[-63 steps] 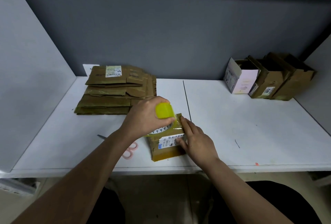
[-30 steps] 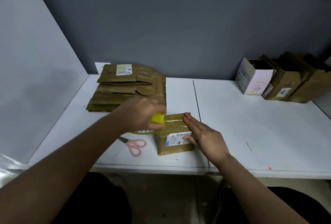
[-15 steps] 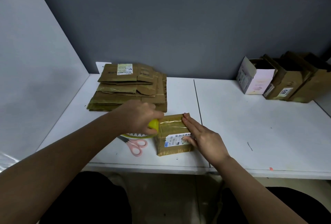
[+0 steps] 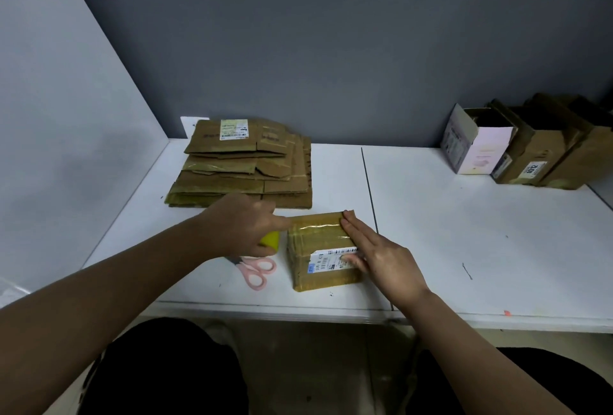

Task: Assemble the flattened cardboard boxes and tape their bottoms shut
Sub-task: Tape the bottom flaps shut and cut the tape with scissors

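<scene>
- Two bare hands work at a small brown cardboard box (image 4: pixel 323 250) near the front edge of the white worktop (image 4: pixel 464 232); clear tape glints in a strip across its top face.
- Mostly hidden under the left hand (image 4: pixel 243 227), a yellow tape dispenser (image 4: pixel 269 238) shows only one rounded corner beside the box's left side; the roll itself cannot be made out.
- Left grip: fingers curled closed around the dispenser, with one finger stretched out to touch the box's upper left edge.
- Right hand (image 4: pixel 381 257): flat and open, fingers together, pressing down on the box's top along its right side and covering part of a white barcode label (image 4: pixel 326 258); it grasps nothing.
- Pink-handled scissors (image 4: pixel 257 272) lie on the worktop just left of the box, blades tucked out of sight beneath the left hand.
- Behind the left hand, a stack of flattened cardboard boxes (image 4: pixel 245 162) sits toward the rear left; print on its top label is too small to read.
- At the rear right, a white-and-pink carton (image 4: pixel 477 146) and assembled brown boxes (image 4: pixel 544 152) stand open in a row, the last cut off by the frame's edge.
- Both forearms enter from the bottom of the frame.
</scene>
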A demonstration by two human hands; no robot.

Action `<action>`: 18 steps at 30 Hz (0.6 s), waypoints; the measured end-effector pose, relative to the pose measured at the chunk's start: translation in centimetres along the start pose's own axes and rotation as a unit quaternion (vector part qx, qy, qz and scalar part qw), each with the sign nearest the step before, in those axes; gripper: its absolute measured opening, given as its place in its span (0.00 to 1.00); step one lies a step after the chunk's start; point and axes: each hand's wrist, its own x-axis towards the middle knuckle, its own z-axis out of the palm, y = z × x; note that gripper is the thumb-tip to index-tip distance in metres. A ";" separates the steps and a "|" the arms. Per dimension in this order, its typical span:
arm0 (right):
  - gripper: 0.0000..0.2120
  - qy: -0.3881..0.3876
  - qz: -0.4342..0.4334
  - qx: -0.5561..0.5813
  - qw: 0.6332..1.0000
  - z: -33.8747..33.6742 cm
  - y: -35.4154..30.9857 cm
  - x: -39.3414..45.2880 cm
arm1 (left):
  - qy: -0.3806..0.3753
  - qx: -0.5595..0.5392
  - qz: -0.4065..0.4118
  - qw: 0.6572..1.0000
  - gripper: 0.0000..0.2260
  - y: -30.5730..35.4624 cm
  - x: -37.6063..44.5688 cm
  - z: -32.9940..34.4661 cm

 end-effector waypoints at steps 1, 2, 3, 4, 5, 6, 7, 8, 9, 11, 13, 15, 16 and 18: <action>0.28 -0.002 -0.001 0.000 1.000 0.0 0.0 0.0 | 0.004 -0.004 -0.011 1.000 0.21 0.0 -0.1 0.3; 0.28 -0.003 -0.003 -0.003 1.000 0.0 0.0 0.0 | 0.005 -0.005 -0.021 1.000 0.22 0.2 -0.1 0.5; 0.28 -0.001 -0.004 -0.006 1.000 0.0 -0.1 0.0 | 0.005 -0.004 -0.029 1.000 0.22 0.3 -0.2 0.7; 0.28 0.001 -0.004 -0.009 1.000 0.0 -0.1 0.0 | 0.005 -0.003 -0.034 0.999 0.22 0.4 -0.3 1.0; 0.28 0.003 -0.005 -0.011 1.000 -0.1 -0.1 0.0 | 0.006 -0.003 -0.037 0.999 0.22 0.5 -0.4 1.3; 0.28 0.004 -0.005 -0.012 1.000 -0.1 -0.1 0.0 | 0.006 -0.004 -0.039 0.999 0.22 0.5 -0.5 1.5; 0.28 0.003 -0.006 -0.013 1.000 -0.2 -0.1 0.0 | 0.007 -0.005 -0.042 0.999 0.22 0.6 -0.6 1.7; 0.28 0.001 -0.005 -0.015 1.000 -0.1 -0.1 0.0 | 0.009 -0.004 -0.045 0.999 0.22 0.7 -0.6 1.9; 0.28 0.001 -0.004 -0.016 1.000 -0.1 -0.1 -0.1 | 0.011 -0.002 -0.048 0.999 0.22 0.8 -0.7 2.2; 0.28 -0.002 -0.005 -0.013 1.000 -0.1 -0.1 -0.1 | 0.015 -0.005 -0.056 0.998 0.22 0.9 -0.8 2.7; 0.29 -0.034 0.005 0.008 0.999 -0.5 -0.2 0.0 | 0.027 -0.015 -0.060 0.998 0.23 0.9 -0.8 3.3; 0.29 -0.073 0.015 0.029 0.997 -0.9 -0.3 0.1 | 0.036 -0.028 -0.067 0.997 0.23 1.0 -1.0 3.8; 0.29 -0.079 0.007 0.024 0.997 -1.1 -0.4 0.2 | 0.038 -0.031 -0.075 0.996 0.23 1.0 -1.0 4.2; 0.27 -0.074 -0.015 -0.013 0.997 -1.1 -0.6 0.3 | 0.027 -0.042 -0.088 0.995 0.22 1.3 -1.0 4.5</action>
